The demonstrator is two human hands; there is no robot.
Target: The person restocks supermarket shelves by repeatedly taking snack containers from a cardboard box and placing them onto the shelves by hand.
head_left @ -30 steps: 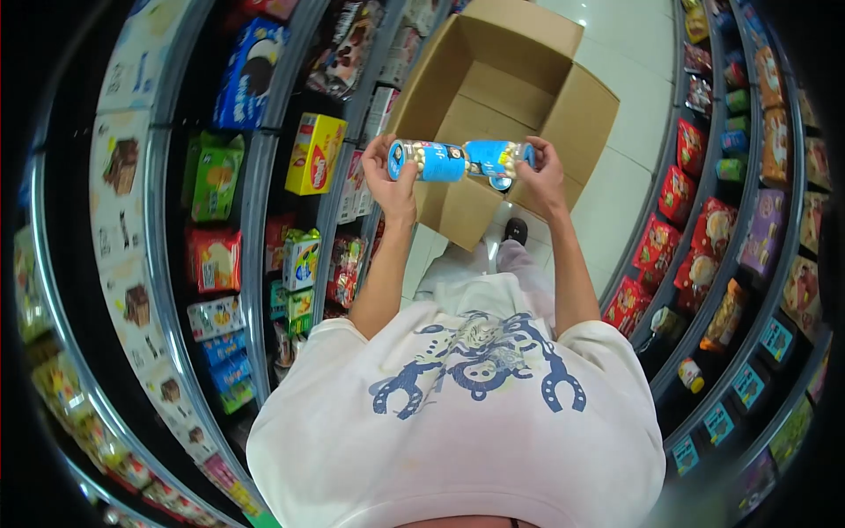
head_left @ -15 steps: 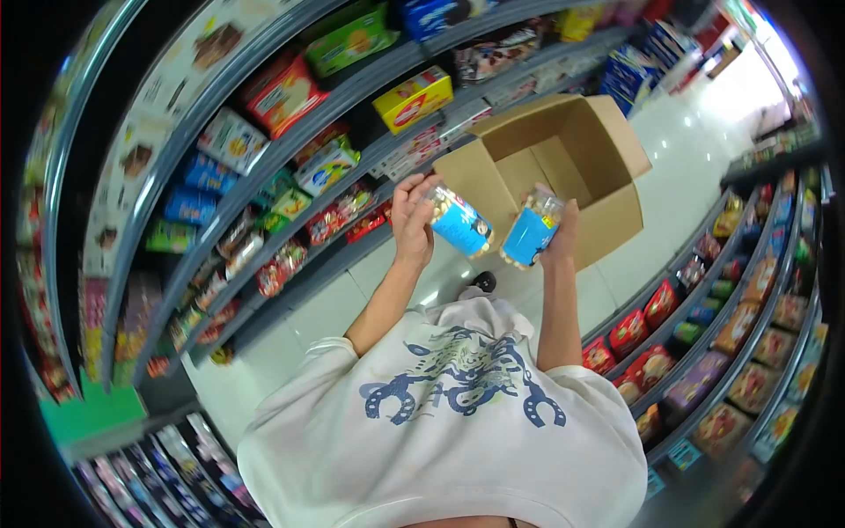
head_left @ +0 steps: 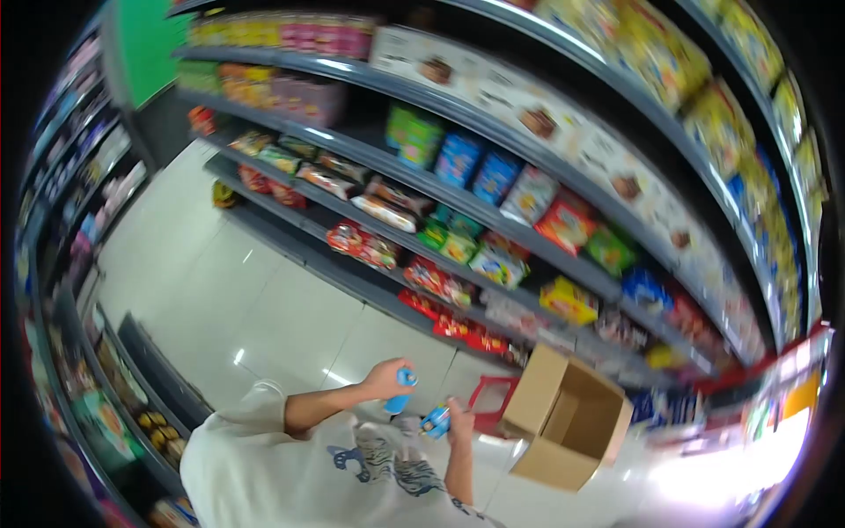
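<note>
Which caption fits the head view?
Left hand and right hand each grip a blue container near an open cardboard box.

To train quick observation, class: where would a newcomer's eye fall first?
Probably on the open cardboard box at lower right, beside a red frame. Next might come the bright snack packets on shelves above, then the blue container in the left hand and its twin in the right hand, low in the middle.
</note>
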